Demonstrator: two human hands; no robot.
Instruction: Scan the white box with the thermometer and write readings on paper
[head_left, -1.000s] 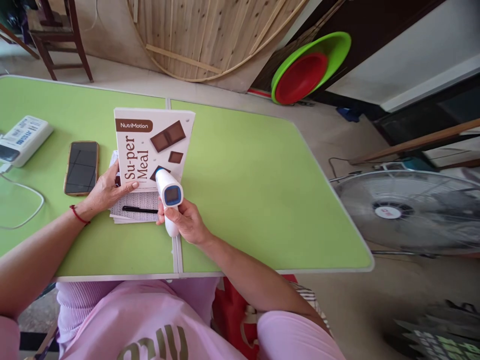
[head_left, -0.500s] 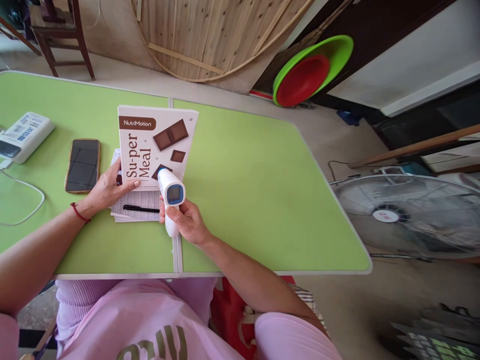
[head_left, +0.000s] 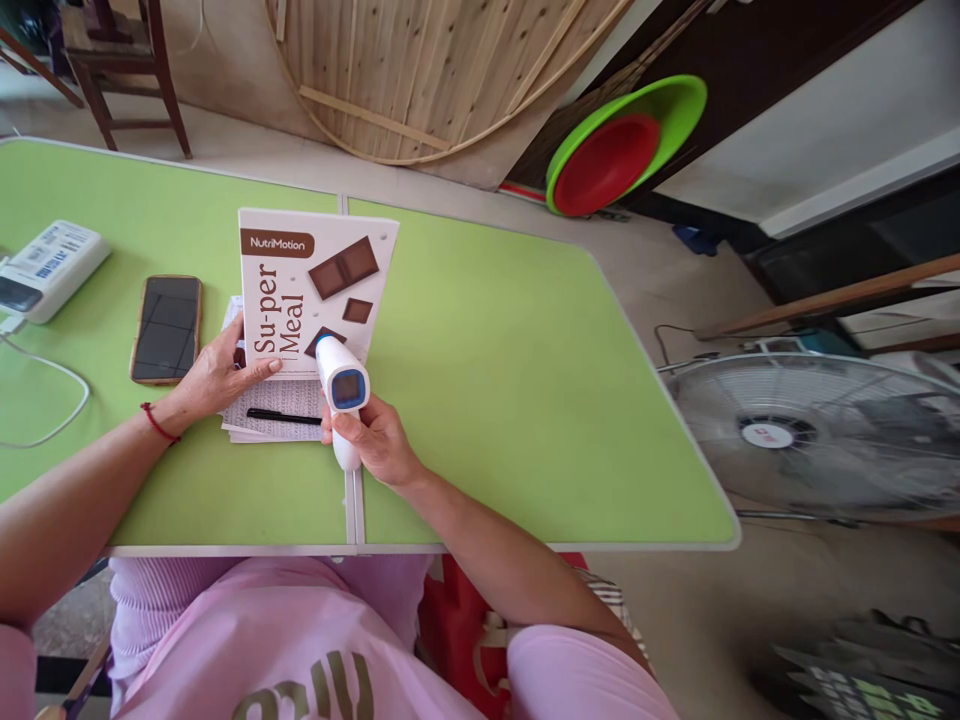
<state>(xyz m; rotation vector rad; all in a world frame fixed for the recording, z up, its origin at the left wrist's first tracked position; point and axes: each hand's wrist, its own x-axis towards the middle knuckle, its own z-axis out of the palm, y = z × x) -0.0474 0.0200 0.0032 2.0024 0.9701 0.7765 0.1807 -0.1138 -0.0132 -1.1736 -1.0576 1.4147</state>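
Note:
My left hand (head_left: 225, 368) grips the lower left edge of a white box (head_left: 337, 240) marked "NutriMotion Su-per Meal", with chocolate pieces printed on it. The box stands tilted up, its front toward me. Wrapped round the handle of a white infrared thermometer (head_left: 341, 365), my right hand (head_left: 379, 440) holds it just in front of the box's lower right part. The thermometer's blue-rimmed screen faces me and looks dark; its nose points at the box. Under the box lie sheets of printed paper (head_left: 255, 432) with a black pen (head_left: 281, 416) on top, partly hidden by my right hand.
A phone (head_left: 166, 330) in a brown case lies left of the papers on the green table (head_left: 510, 400). Farther left is a white power bank (head_left: 56, 265) with a cable. Beyond the table's right edge stands a large fan (head_left: 772, 432); green and red basins (head_left: 607, 165) lean behind.
Both hands, the box and the thermometer hold nearly the same place. The view has shifted very slightly.

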